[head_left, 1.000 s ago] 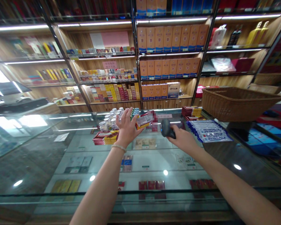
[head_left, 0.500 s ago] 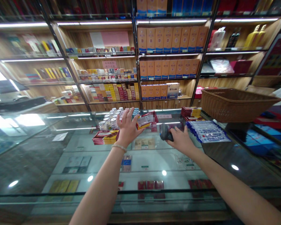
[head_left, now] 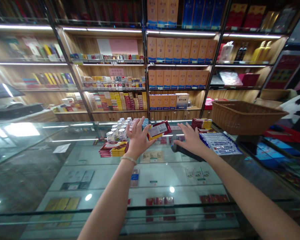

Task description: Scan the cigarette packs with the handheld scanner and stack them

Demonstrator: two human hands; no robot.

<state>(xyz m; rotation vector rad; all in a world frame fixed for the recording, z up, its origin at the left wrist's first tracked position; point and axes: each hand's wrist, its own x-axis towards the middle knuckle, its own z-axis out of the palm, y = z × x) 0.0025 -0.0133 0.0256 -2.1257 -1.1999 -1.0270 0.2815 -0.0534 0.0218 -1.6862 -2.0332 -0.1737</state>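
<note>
Two hands working at frame centre: left hand (head_left: pixel 138 140) gripping a red-and-yellow pack (head_left: pixel 159 129), right hand (head_left: pixel 192 140) lying spread-fingered over the scanner (head_left: pixel 183 149) on the glass counter (head_left: pixel 40 156), apparently mid-scan, with regripping likely needed next.

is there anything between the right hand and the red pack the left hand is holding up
Nothing visible. The right hand hovers open above the scanner, with only open air between it and the red pack in the left hand.

Red pack (head_left: pixel 159 130) with white label, tilted, held aloft; dark scanner (head_left: pixel 183 150) flat on glass counter (head_left: pixel 35 160).
</note>
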